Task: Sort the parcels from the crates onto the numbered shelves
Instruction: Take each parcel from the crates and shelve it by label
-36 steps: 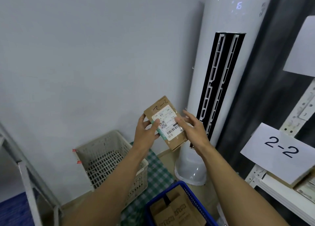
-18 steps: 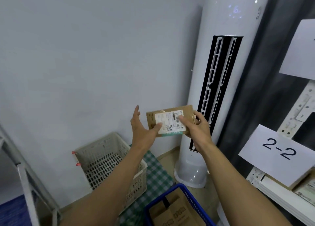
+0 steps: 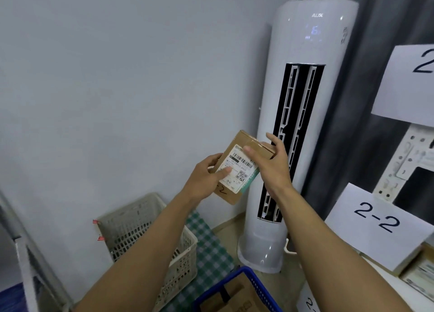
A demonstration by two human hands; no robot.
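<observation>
The parcel [image 3: 244,168] is held label-forward, long axis slanting up-right, its ends gripped in curled fingers of the left hand [image 3: 204,179] and right hand [image 3: 272,168].

Small brown cardboard parcel [image 3: 238,167] — white label, barcode, QR code, handwritten "2" — tilted in mid-air, label facing the camera.

Matt cardboard parcel [image 3: 237,168], paper label [image 3: 238,168]

Air conditioner [image 3: 312,48] reads AUX; shelf sign [image 3: 375,220] 2-2; parcel [image 3: 242,168] seemingly 2-2 too.
</observation>
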